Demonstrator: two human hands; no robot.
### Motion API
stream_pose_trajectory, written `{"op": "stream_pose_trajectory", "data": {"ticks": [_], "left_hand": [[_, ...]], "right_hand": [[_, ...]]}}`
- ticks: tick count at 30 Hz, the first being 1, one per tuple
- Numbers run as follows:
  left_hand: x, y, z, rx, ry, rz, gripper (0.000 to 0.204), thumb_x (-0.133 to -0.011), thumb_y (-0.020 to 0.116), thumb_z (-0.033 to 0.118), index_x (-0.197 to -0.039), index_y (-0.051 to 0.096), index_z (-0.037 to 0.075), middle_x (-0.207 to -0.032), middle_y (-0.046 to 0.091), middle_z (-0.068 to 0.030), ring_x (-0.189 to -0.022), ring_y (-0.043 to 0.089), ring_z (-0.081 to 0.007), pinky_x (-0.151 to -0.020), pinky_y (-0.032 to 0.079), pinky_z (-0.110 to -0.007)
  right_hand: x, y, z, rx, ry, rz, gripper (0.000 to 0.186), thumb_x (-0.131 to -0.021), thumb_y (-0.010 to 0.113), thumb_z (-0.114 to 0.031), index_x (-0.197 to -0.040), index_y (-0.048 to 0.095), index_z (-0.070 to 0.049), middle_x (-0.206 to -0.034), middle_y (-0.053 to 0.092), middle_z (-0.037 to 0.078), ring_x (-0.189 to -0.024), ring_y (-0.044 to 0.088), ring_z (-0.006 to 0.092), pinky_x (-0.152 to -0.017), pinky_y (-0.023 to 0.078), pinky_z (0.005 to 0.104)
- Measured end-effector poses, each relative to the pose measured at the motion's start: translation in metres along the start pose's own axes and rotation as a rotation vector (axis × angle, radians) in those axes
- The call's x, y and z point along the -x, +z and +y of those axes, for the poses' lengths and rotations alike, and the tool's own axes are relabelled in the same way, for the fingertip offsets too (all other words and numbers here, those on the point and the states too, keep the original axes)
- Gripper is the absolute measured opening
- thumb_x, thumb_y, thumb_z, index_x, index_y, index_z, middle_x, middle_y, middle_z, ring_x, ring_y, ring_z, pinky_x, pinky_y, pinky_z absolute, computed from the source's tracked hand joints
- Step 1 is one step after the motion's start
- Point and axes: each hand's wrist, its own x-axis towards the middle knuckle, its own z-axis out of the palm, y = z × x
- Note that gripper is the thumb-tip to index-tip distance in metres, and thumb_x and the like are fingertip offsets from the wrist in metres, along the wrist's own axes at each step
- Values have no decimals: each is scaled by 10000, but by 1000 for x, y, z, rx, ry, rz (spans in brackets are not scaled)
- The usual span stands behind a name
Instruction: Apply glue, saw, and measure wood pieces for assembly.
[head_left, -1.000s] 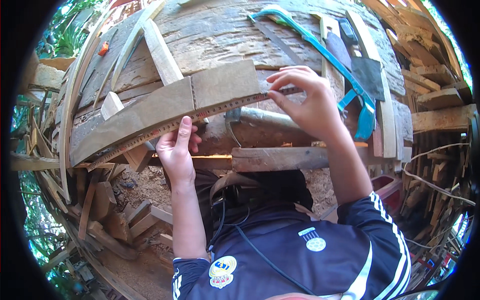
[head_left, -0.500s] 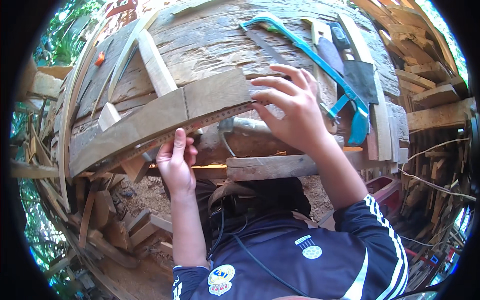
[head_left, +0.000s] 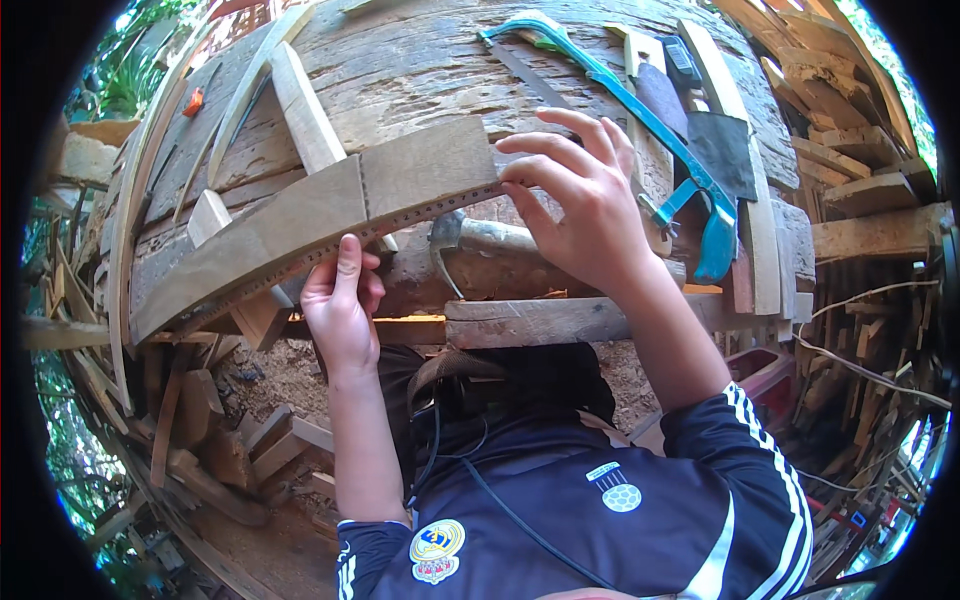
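Note:
A long curved wooden board (head_left: 280,210) lies at a slant across the bench, with a dark line crossing its face. Along its near edge runs a thin measuring strip (head_left: 420,213) with printed marks. My left hand (head_left: 345,305) is closed on the strip near its middle, thumb up against the board's edge and fingers curled underneath. At the board's right end, my right hand (head_left: 585,195) pinches the strip's tip between thumb and forefinger, its other fingers raised and spread. Below the board lies a tool with a curved metal blade (head_left: 445,240), partly hidden.
A teal bow saw (head_left: 655,125) lies to the right, beside a dark grey sheet (head_left: 720,155) and pale wooden strips (head_left: 765,250). A small orange object (head_left: 195,102) sits far left. Upright wood (head_left: 305,105) props behind the board. Offcuts (head_left: 280,440) litter the ground.
Both hands and the board appear slightly farther left in the picture, along with much of the bench. The grip on the measuring strip looks the same.

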Motion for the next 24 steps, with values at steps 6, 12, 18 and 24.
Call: {"op": "stream_pose_trajectory", "data": {"ticks": [6, 12, 18, 24], "left_hand": [[-1, 3, -3, -1, -1, 1, 242, -936, 751, 283, -854, 715, 57, -758, 701, -39, -517, 545, -60, -446, 345, -192], [0, 10, 3, -26, 0, 2, 265, -929, 757, 290, -826, 712, 50, -750, 713, -42, -514, 555, -52, -446, 333, -193], [-1, 5, 4, -108, 2, -5, 293, -922, 767, 305, -808, 731, 37, -748, 722, -35, -534, 564, -43, -485, 368, -196], [1, 7, 2, -106, 31, -9, 314, -921, 767, 312, -830, 743, 13, -747, 722, -37, -540, 572, -54, -524, 424, -203]], "right_hand": [[-3, 4, 2, -19, -23, 58, 76, -820, 749, -133, -879, 702, -147, -1047, 719, -38, -1198, 585, 270, -1073, 324, 508], [-1, 5, 2, -44, -47, 34, 85, -819, 751, -108, -882, 699, -132, -1062, 720, -42, -1220, 579, 264, -1078, 340, 464], [-4, 5, -1, -40, -49, 20, 100, -808, 759, -78, -882, 708, -122, -1037, 730, -29, -1189, 607, 272, -1050, 392, 440], [-3, 4, -3, -49, -47, 28, 96, -800, 760, -67, -874, 717, -111, -1011, 737, -10, -1160, 626, 280, -1019, 429, 438]]}}
